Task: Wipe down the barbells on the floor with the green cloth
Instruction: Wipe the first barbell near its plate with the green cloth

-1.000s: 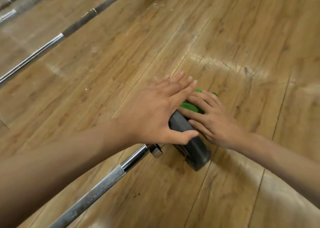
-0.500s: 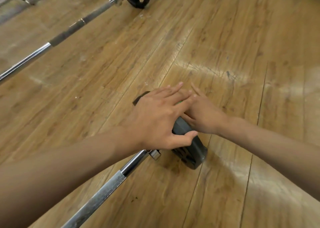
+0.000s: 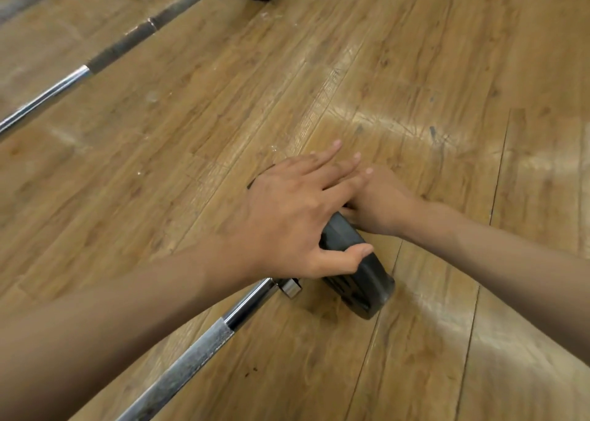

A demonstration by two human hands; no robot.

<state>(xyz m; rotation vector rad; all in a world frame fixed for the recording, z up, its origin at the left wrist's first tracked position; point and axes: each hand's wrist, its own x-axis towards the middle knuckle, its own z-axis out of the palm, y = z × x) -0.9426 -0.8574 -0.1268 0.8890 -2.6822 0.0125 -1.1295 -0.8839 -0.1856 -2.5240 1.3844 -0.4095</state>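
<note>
The wooden floor (image 3: 447,53) fills the view. On it the left hand (image 3: 297,216) lies with straight fingers over the top of a dark plate (image 3: 364,280), thumb pressed to its near face and fingertips covering the right hand (image 3: 383,206) at 3 o'clock, whose own fingers are hidden, so its grip cannot be told. The plate ends a barbell (image 3: 191,356) whose bar runs toward 7 o'clock; a second barbell (image 3: 121,45) lies well apart at 11 o'clock.

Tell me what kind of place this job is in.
Most likely a gym or weight room: a barbell with a dark weight plate lies on the wood-plank floor, and a second loaded barbell lies beyond it.
</note>
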